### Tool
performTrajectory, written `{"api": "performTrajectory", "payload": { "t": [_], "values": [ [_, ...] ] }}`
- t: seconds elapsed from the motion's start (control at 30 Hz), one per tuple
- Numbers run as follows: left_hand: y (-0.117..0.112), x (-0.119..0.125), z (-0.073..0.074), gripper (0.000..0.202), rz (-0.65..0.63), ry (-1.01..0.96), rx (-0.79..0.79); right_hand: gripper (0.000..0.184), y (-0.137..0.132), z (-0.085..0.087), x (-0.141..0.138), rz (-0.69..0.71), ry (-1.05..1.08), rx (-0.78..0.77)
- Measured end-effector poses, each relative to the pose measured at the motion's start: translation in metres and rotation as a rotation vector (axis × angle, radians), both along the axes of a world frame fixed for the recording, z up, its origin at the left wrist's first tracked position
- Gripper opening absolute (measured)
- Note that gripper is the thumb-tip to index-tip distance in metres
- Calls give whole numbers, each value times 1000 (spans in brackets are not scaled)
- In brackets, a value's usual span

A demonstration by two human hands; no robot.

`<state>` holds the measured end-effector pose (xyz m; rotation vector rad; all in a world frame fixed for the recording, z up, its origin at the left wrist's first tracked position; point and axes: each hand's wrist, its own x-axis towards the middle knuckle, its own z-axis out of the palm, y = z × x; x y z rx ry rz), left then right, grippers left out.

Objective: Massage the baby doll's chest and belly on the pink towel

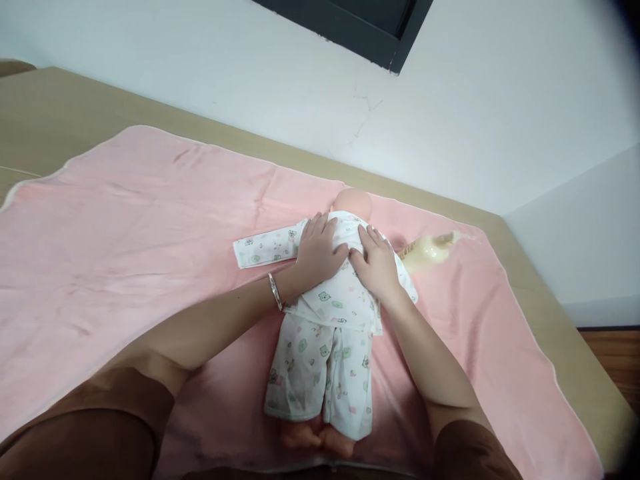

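A baby doll [351, 202] lies on a pink blanket [165, 220], its head toward the wall and its feet toward me. It wears a white printed shirt [337, 300] and matching trousers [297, 373]. One shirt sleeve stretches out flat to the left. My left hand [320, 250] rests flat on the shirt's upper left part, fingers extended. On the upper right part lies my right hand [377, 263], also flat with fingers apart. The two thumbs almost meet in the middle. Whether the doll is face up or face down, I cannot tell.
A pale yellow bottle [430, 250] lies on the blanket just right of the doll. Under the blanket is a wooden table [100, 100] that runs along a white wall [200, 60]. A dark frame [370, 40] is set in the wall above.
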<state>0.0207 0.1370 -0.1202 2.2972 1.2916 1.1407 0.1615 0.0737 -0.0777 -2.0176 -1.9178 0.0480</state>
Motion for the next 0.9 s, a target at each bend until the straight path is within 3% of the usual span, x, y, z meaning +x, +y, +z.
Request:
{"api": "performTrajectory", "payload": {
  "t": [0.1,0.27,0.43,0.6,0.73,0.9],
  "values": [
    [1,1,-3,54,13,7,20,58,3,1,1,-3,25,15],
    [4,-2,-1,47,-78,24,95,56,6,0,1,-11,25,28],
    [0,-7,7,36,-155,40,210,60,-10,3,-9,45,-107,-56],
    [-6,-8,9,24,-48,17,189,56,-25,14,-15,35,-225,-42],
    [-2,-4,4,35,0,31,118,56,-8,10,3,26,-114,-56],
    [6,-2,-1,47,-83,42,91,61,12,-2,27,123,21,-31]
  ]
}}
